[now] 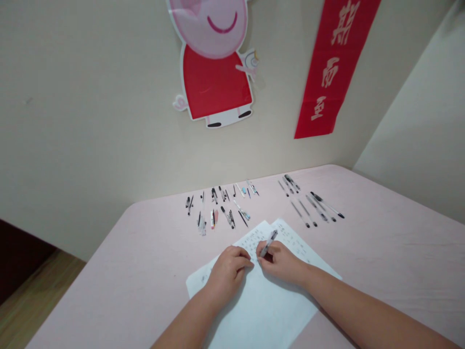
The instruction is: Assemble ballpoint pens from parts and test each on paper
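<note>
White sheets of paper [265, 310] lie overlapped at an angle on the table, with rows of small dark handwriting on their upper part. My right hand [279, 261] is closed around a clear pen with a dark grip [269, 242], tilted, its lower end hidden by my fingers near the writing. To its left, my left hand [230, 266] rests on the paper with its fingers loosely bent and lying on the sheet; it holds nothing that shows.
Behind the paper lie several groups of pen parts [228, 217], caps and refills. Several clear pens [317, 207] lie further right. The pink table [138, 271] meets a wall bearing a cartoon pig cutout [218, 80] and a red banner [323, 72].
</note>
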{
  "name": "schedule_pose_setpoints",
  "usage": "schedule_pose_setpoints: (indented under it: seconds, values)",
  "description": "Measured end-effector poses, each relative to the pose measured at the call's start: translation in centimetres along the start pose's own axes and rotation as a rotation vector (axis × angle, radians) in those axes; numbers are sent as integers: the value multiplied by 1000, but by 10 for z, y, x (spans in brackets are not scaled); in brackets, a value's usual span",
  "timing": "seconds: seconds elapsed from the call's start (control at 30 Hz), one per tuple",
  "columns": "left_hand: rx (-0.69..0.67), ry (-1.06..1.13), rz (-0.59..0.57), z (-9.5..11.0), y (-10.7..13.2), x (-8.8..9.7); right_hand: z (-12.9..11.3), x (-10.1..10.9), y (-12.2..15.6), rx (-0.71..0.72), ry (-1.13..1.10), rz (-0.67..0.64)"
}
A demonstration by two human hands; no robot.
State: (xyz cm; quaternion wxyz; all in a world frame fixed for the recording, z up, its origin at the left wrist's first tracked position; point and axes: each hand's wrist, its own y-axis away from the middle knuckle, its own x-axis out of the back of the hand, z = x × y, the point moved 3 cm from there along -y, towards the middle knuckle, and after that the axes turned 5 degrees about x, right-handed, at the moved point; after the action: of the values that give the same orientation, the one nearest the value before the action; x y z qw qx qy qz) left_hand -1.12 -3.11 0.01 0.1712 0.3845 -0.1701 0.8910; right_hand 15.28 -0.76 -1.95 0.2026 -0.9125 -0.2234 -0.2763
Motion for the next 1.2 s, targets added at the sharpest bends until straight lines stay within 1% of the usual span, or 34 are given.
schedule_pose_setpoints:
  seconds: [0.23, 0.43, 0.67, 0.83, 1.0, 1.1, 1.2]
  values:
    - [-6, 7, -4, -3, 0, -2, 0, -1, 0, 4, -24, -24]
    - [-1, 7, -2, -1, 0, -1, -3, 1, -1, 8, 25, -2]
    - [-5, 14, 0, -2, 1, -1, -4, 1, -1, 3, 5, -3]
    - [7, 10, -7, -3, 0, -2, 0, 4, -3, -74, -101, 56]
    - [6, 21, -12, -1, 1, -1, 6, 10, -6, -114, -164, 127]
    - [10, 24, -8, 0, 1, -1, 12, 13, -7, -157, -294, 192]
    - [21, 24, -5, 0, 0, -2, 15, 15, -5, -190, -446, 221]
